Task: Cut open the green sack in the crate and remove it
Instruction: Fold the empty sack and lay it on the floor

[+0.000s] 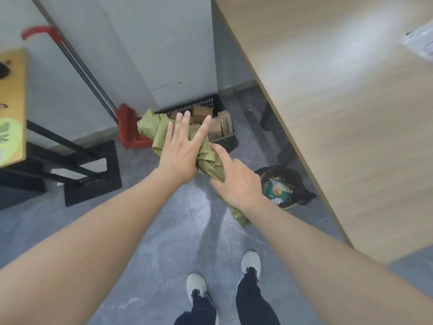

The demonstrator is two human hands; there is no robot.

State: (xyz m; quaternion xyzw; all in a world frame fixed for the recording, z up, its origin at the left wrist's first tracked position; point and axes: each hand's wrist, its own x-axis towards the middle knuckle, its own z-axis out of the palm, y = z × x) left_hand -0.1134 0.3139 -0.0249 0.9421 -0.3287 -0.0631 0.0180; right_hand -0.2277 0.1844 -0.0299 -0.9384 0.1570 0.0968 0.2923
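Aloft, green sack bunched, crate rim beyond

Desk: we saw pale wood at right, a paper near its far edge.
Bin: black-lined, holding trash, on the grey floor near the desk.
Dustpan: red, by the wall.
Poles: dark, leaning there.

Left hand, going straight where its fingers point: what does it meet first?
Likely the brown boxes in the black crate. The left hand lies flat against the green sack, fingers aimed toward them; with one view only, it might pass above them.
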